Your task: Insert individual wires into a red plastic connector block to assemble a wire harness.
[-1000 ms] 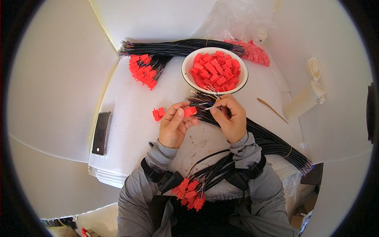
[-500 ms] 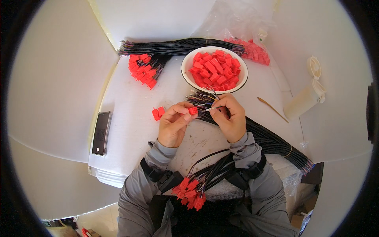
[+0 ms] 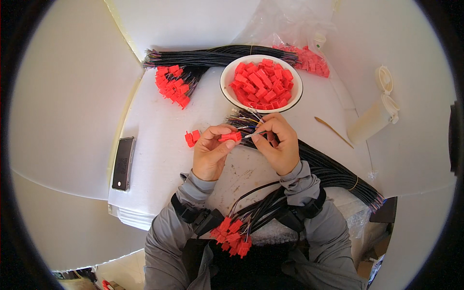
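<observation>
Between its thumb and fingers, my left hand pinches a red plastic connector housing. My right hand is closed on a thin wire, whose tip is at the right end of the housing; I cannot tell whether it is inside. Behind and under my right hand runs a bundle of black cables, its stripped ends fanned out beyond my fingers. Two loose red housings lie left of my left hand. A white bowl heaped with red housings stands just beyond both hands.
Finished-looking cables with red housings lie far left beside another black bundle. More hang near my lap. A phone lies left; a wooden stick and a cream flip-lid container are right. A plastic bag stands behind.
The red housing has turned in my left hand, now showing its long side. My right hand has brought the wire's tip up to the housing's end.
</observation>
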The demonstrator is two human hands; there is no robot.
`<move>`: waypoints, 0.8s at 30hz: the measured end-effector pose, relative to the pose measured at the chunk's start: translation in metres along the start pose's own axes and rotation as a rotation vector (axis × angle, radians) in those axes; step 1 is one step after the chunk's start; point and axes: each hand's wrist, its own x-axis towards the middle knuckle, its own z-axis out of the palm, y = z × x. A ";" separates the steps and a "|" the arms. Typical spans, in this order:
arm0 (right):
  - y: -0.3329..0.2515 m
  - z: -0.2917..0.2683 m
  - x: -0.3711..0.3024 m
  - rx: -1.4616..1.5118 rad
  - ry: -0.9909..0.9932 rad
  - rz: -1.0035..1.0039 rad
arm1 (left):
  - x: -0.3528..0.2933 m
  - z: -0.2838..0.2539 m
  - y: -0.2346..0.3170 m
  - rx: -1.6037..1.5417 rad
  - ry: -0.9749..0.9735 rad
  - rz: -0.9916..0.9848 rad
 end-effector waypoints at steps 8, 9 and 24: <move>-0.005 -0.001 0.001 -0.065 -0.006 -0.027 | -0.001 -0.006 -0.002 0.098 -0.005 -0.009; -0.005 -0.001 0.001 -0.070 -0.008 -0.037 | -0.001 -0.004 -0.001 0.098 -0.005 -0.009; -0.008 0.000 -0.001 -0.105 -0.020 -0.021 | -0.003 -0.003 -0.002 0.024 0.017 -0.055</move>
